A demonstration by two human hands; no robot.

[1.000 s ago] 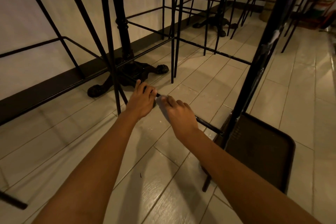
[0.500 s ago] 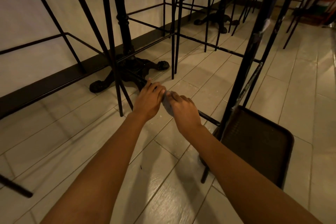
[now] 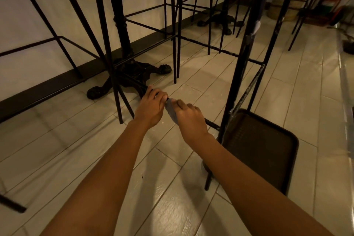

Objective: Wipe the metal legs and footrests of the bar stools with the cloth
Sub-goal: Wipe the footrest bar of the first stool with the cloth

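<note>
Grey cloth [image 3: 171, 110], small and crumpled: wrapped over a thin black metal footrest bar [image 3: 211, 123] of a bar stool. It sits low above the floor, around the bar's middle, between the two hands.

Head view.
- Right hand [image 3: 188, 119]: fingers curled over the cloth, pinching it against the bar, knuckles up.
- Left hand [image 3: 151, 106]: fingers curled round the same bar, just beside the cloth on its far side. Whether the thumb touches the cloth cannot be told.
- Both forearms: bare, reaching in from the lower edge.
- Thick black metal stool leg [image 3: 241, 59]: rises slanted from the bar's near end, paint scuffed with pale marks.
- Dark brown rectangular panel with rounded corners [image 3: 264, 151]: at the foot of that leg, right of the right forearm.
- Black cast-iron table base with claw feet [image 3: 132, 77]: on the floor behind the left hand, near the dark skirting board [image 3: 47, 87].
- Further thin black stool legs [image 3: 174, 44]: ranged along the wall.
- Pale tiled floor [image 3: 76, 149]: glossy, laid in long planks.
</note>
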